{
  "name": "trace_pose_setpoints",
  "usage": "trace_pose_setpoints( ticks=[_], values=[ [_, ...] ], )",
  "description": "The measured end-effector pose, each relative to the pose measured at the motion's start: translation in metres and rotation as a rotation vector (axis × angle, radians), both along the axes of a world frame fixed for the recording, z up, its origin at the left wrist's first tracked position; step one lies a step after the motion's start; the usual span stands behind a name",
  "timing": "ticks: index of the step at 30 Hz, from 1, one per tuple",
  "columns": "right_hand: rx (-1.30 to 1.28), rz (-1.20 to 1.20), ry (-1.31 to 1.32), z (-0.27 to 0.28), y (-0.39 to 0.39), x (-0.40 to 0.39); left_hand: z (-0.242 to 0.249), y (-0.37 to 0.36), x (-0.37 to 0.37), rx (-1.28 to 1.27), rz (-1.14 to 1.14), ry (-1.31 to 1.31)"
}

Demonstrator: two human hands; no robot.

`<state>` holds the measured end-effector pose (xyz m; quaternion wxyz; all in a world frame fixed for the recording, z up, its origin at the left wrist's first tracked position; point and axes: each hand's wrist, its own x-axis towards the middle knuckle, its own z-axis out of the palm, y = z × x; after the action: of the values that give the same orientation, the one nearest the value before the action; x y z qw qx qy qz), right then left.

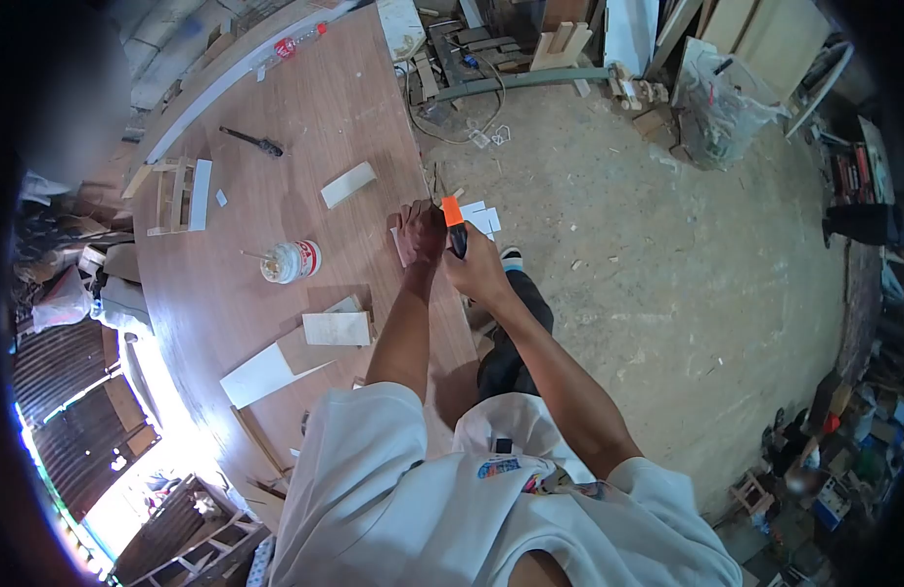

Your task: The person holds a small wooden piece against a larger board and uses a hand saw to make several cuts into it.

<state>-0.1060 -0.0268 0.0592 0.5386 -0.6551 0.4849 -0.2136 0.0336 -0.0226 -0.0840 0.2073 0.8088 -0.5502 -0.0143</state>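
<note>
My left hand (420, 232) presses down at the table's right edge, its fingers curled over a small pale board (398, 248) that is mostly hidden beneath it. Close beside it, just off the edge, my right hand (478, 274) is closed round an orange-and-black handled tool (454, 217); its working end cannot be made out. White cut pieces (482, 219) show below and behind the tool. On the tabletop (359, 108), a white block (349, 186) lies a little beyond my left hand.
A red-labelled tub (291, 262) with a stick in it stands left of my hands. Nearer me are white boxy pieces (337, 330). A dark tool (251, 141), a small wooden frame (181, 198) and a plastic bottle (299, 41) lie farther off. Scraps dot the concrete floor (648, 293).
</note>
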Motion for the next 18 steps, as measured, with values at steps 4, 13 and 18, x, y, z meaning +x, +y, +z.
trace_pose_setpoints(
  ticks=[4, 13, 18],
  values=[
    [0.114, -0.035, -0.052, 0.061, 0.050, -0.041, 0.014, 0.001, -0.003, 0.080, 0.027, 0.043],
    [-0.009, -0.022, -0.148, -0.004, 0.001, 0.001, 0.018, 0.003, -0.003, 0.046, 0.012, 0.062],
    [0.151, 0.012, -0.074, 0.080, 0.061, -0.056, 0.026, -0.009, 0.001, 0.018, 0.018, 0.030]
  ],
)
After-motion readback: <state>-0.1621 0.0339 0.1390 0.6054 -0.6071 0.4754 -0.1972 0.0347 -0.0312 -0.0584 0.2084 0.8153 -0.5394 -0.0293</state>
